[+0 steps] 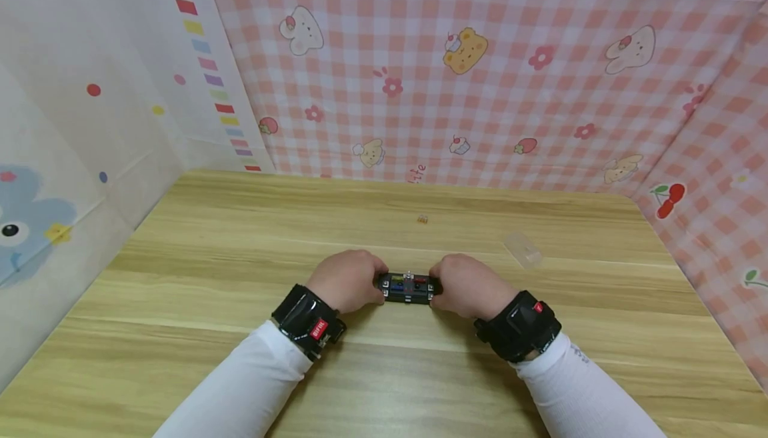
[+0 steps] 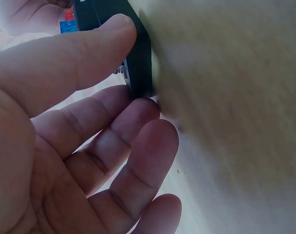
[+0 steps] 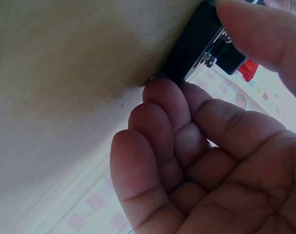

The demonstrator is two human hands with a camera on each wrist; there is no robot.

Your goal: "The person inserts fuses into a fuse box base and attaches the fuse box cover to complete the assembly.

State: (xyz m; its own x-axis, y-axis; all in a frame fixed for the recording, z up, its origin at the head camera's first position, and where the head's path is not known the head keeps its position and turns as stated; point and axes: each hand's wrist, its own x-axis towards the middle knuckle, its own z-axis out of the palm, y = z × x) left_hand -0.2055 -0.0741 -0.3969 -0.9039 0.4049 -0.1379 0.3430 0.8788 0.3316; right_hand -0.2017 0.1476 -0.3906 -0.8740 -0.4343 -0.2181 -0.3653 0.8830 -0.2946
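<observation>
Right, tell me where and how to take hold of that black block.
Probably best by its two short ends, coming from the left and right: the black block is long and narrow, and its top carries coloured pieces and metal terminals, leaving the ends easier to pinch.

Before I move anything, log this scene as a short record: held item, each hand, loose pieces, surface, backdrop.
Held item: black block, lying crosswise between the hands, with blue, yellow and red parts on top
Left hand: thumb and fingers grip the block's left end
Right hand: thumb and fingers grip its right end
Loose pieces: small orange piece beyond the block; clear plastic piece beyond the right hand
Surface: wood-grain table
Backdrop: pink checked cloth with cartoon prints
</observation>
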